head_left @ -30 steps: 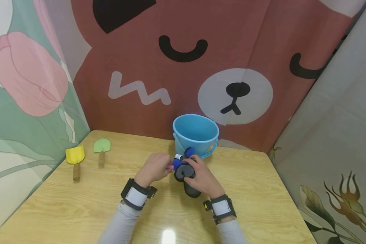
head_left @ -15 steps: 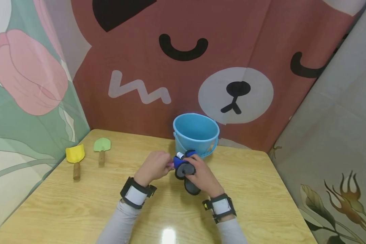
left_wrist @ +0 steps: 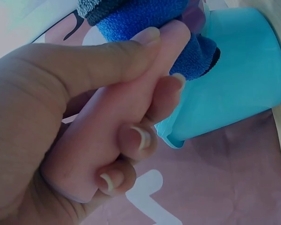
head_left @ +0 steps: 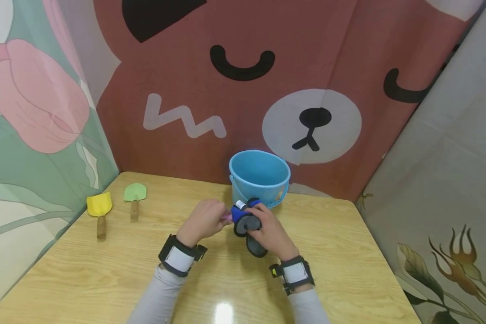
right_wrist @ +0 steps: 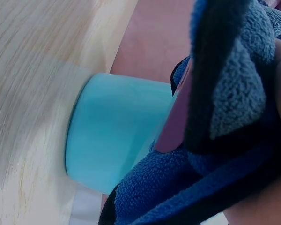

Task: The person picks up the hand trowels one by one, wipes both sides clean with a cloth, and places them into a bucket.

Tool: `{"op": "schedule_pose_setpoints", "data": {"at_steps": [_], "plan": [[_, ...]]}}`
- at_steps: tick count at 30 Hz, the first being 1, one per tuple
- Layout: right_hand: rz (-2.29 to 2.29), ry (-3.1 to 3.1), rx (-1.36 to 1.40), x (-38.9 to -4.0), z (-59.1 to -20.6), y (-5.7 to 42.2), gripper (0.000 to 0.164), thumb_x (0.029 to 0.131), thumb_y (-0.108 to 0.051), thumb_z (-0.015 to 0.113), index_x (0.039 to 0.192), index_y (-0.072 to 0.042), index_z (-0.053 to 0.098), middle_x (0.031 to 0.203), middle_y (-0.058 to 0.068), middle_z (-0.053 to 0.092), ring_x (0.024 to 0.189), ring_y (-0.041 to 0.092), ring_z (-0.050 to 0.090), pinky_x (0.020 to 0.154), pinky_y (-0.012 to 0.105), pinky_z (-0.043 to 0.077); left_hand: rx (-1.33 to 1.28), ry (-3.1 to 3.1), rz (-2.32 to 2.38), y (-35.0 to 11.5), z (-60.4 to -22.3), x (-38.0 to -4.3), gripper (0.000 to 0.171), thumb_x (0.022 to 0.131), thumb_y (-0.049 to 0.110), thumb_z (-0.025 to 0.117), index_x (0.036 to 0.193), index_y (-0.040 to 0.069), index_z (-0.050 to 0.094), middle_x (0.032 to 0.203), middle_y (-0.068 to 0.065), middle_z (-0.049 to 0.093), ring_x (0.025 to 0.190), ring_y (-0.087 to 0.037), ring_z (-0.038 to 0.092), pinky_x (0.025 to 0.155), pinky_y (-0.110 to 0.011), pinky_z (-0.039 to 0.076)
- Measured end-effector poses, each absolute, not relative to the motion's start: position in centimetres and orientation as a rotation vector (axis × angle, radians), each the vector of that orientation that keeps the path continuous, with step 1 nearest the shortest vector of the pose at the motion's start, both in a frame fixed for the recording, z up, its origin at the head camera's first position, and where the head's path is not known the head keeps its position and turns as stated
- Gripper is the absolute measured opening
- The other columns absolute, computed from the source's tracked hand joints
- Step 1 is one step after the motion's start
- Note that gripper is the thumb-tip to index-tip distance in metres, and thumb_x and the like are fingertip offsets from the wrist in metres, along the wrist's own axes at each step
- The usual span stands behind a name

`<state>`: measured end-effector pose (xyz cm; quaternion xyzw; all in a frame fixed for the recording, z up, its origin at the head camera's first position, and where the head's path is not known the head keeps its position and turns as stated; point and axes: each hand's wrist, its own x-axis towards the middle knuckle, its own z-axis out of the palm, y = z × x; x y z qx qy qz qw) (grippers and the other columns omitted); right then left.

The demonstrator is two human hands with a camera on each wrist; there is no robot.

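My left hand (head_left: 204, 220) grips a smooth pink handle (left_wrist: 103, 126), the thumb along its top and the fingers curled underneath. The handle's far end runs into a blue-and-grey terry cloth with black edging (head_left: 239, 212). My right hand (head_left: 271, 231) holds this cloth bunched around the tool, and a grey corner hangs down below. In the right wrist view a flat mauve part (right_wrist: 175, 122) shows between the folds of cloth. What kind of tool it is stays hidden. Both hands are above the table, just in front of a light blue bucket (head_left: 249, 189).
On the left of the wooden table (head_left: 125, 270) lie a yellow toy shovel (head_left: 99, 205) and a smaller green one (head_left: 135, 192), both with wooden handles. Printed fabric (head_left: 174, 157) hangs behind the table and at both sides. The bucket stands upright near the back edge.
The cloth has shifted slightly to the right with my right hand, and its folds have turned a little. My left hand keeps its grip on the pink handle almost in place.
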<state>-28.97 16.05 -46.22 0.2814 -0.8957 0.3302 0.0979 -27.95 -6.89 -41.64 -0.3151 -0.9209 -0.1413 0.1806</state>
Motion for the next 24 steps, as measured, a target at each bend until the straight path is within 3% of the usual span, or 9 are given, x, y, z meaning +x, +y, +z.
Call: {"op": "schedule_pose_setpoints", "data": {"at_steps": [10,19,24], "plan": [[0.996,-2.643,0.829,-29.1,-46.2,16.7,0.034,0.090,-0.015,0.076,0.123,-0.013,0.070,0.116,0.000,0.059,0.114,0.023,0.058,0.101,0.046,0.049,-0.934,-2.585,-0.436,-7.0,-41.5,-27.7,0.045,0.088,0.025,0.081,0.060,0.020,0.046,0.059,0.010,0.026,0.055,-0.008,0.030,0.052,-0.024,0.026],[1.004,-2.655,0.805,-29.5,-45.3,16.2,0.029,0.089,-0.012,0.075,0.118,-0.012,0.073,0.113,0.000,0.060,0.113,0.022,0.059,0.102,0.046,0.048,-0.897,-2.603,-0.476,-7.6,-41.2,-27.9,0.033,0.088,0.028,0.081,0.063,0.017,0.061,0.058,0.010,0.039,0.055,-0.008,0.038,0.053,-0.025,0.033],[1.011,-2.670,0.787,-29.6,-45.1,16.2,0.028,0.088,-0.010,0.075,0.116,-0.011,0.074,0.113,0.001,0.061,0.112,0.022,0.059,0.102,0.047,0.048,-0.889,-2.607,-0.481,-7.8,-41.0,-27.9,0.039,0.088,0.032,0.080,0.061,0.018,0.057,0.058,0.011,0.036,0.055,-0.007,0.037,0.052,-0.025,0.032]]}}
